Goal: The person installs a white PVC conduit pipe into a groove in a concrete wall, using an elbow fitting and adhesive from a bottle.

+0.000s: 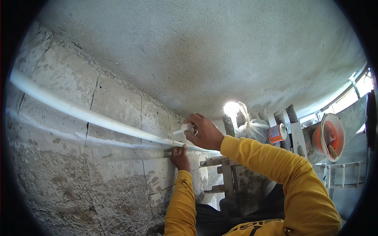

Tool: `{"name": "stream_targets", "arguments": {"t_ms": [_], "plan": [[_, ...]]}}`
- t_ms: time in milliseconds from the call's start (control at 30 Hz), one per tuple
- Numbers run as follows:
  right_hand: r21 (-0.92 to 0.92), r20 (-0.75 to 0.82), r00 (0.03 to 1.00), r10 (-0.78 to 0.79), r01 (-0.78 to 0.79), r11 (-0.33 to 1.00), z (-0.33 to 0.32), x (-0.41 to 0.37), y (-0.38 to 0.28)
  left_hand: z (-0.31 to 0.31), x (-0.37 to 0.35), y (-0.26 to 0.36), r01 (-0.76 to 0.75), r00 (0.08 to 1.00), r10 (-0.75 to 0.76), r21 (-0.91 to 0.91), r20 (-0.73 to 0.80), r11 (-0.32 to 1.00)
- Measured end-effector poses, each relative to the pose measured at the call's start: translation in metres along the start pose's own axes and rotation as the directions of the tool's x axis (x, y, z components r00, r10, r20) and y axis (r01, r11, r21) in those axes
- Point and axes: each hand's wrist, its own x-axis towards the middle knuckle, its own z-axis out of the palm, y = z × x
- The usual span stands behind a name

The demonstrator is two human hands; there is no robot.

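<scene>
A long white pipe (98, 118) runs along the block wall from the upper left toward the centre. My left hand (180, 157) reaches up from below, its fingers closed on the pipe near the middle of the view. Just above and to the right, my right hand (204, 133) holds a small white piece (186, 128) between thumb and fingers, close over the pipe. That piece has a flat strip pointing left; its exact shape is partly hidden by the fingers. Both arms wear yellow sleeves.
Rough grey blocks (114, 106) form the wall, under a plastered ceiling (220, 47). On the right are a tied plastic bag (254, 131), an orange-labelled can (277, 133), a bucket with orange inside (329, 137) and wooden boards (228, 177). A bright opening (231, 108) shows behind.
</scene>
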Motion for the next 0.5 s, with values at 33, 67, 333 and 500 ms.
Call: {"name": "stream_targets", "arguments": {"t_ms": [33,67,333,500], "plan": [[0.023,0.006,1.0,0.011,-0.011,1.0,0.003,0.003,0.004,0.0,-0.001,0.0,-0.009,1.0,0.009,0.0,0.004,1.0],[0.043,0.034,0.999,0.042,-0.043,0.998,0.004,0.005,0.005,-0.001,-0.001,-0.002,-0.017,1.0,0.017,0.001,0.007,1.0],[0.087,0.144,0.989,0.033,-0.046,0.995,-0.003,-0.007,0.007,-0.003,-0.003,0.004,-0.057,0.998,0.057,0.148,0.001,0.987],[0.095,0.143,0.989,-0.048,0.035,0.995,-0.004,-0.021,0.007,-0.014,0.007,-0.019,0.067,0.996,-0.064,0.048,-0.068,0.997]]}}
